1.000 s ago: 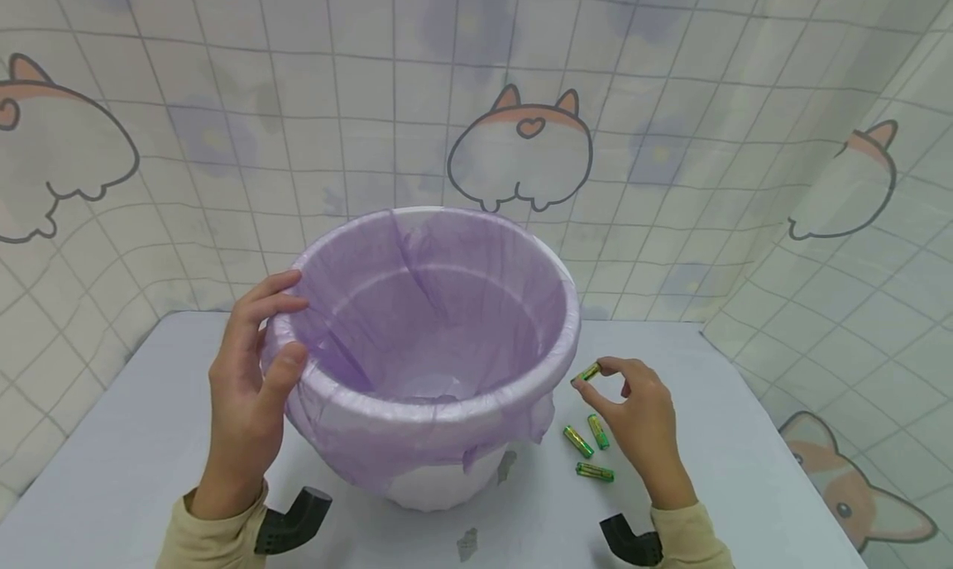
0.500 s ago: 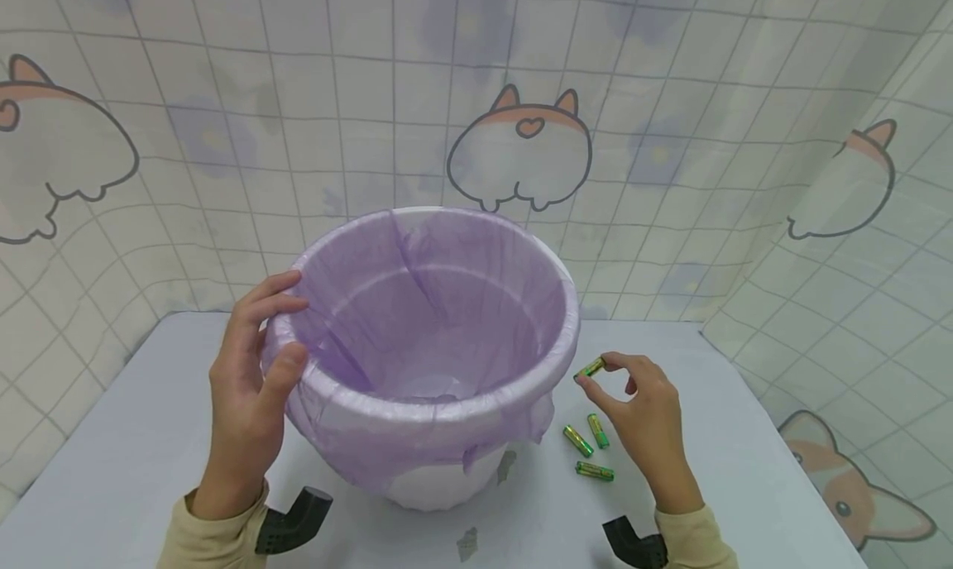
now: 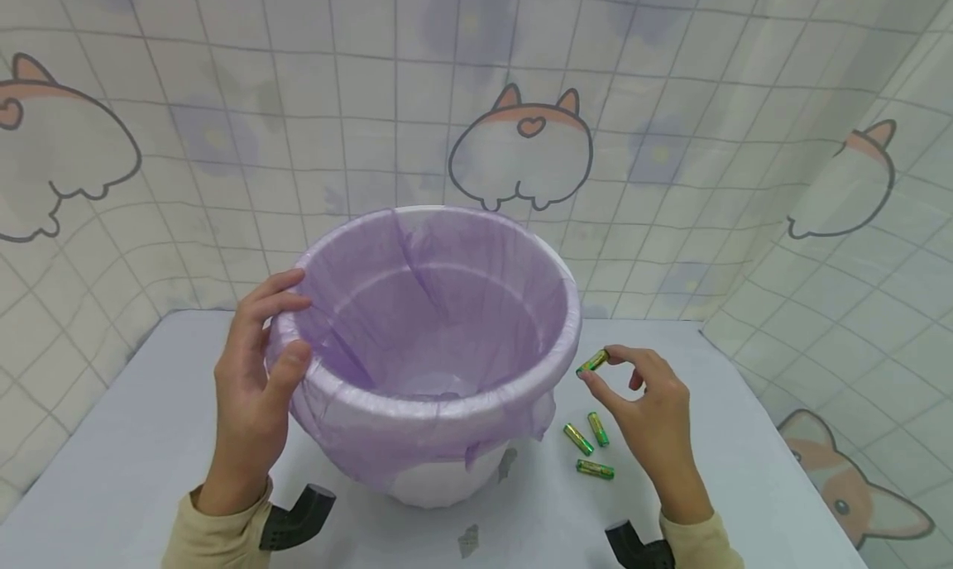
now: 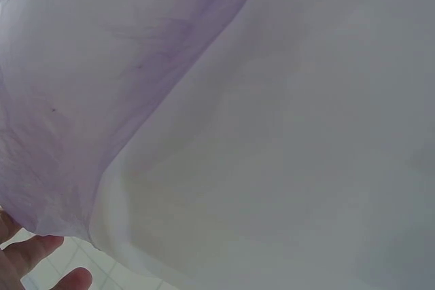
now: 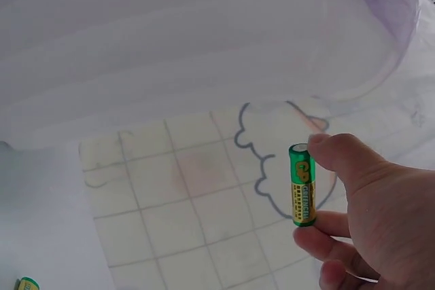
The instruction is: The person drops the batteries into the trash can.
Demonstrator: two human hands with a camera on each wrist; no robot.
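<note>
A white trash bin (image 3: 439, 485), lined with a purple plastic bag (image 3: 439, 427), stands in the middle of the table in the head view. My left hand (image 3: 256, 379) grips its left rim, fingers over the edge and thumb on the near side. Just right of the bin, my right hand (image 3: 655, 408) pinches a green and gold battery (image 5: 302, 185) end to end between thumb and fingertips, above the table. Three more batteries lie on the table below that hand: one (image 3: 598, 429), another (image 3: 578, 439), and a third (image 3: 595, 469) nearest me.
The white table (image 3: 752, 486) reaches to a tile-patterned cloth (image 3: 335, 122) with corgi drawings at the back and sides. Grey patches (image 3: 468, 541) mark the tabletop near the bin. A black wrist mount (image 3: 298, 519) sits at the left cuff.
My right hand has shifted slightly right and upward with the battery, a little farther from the bin's rim. The left hand keeps its hold on the rim.
</note>
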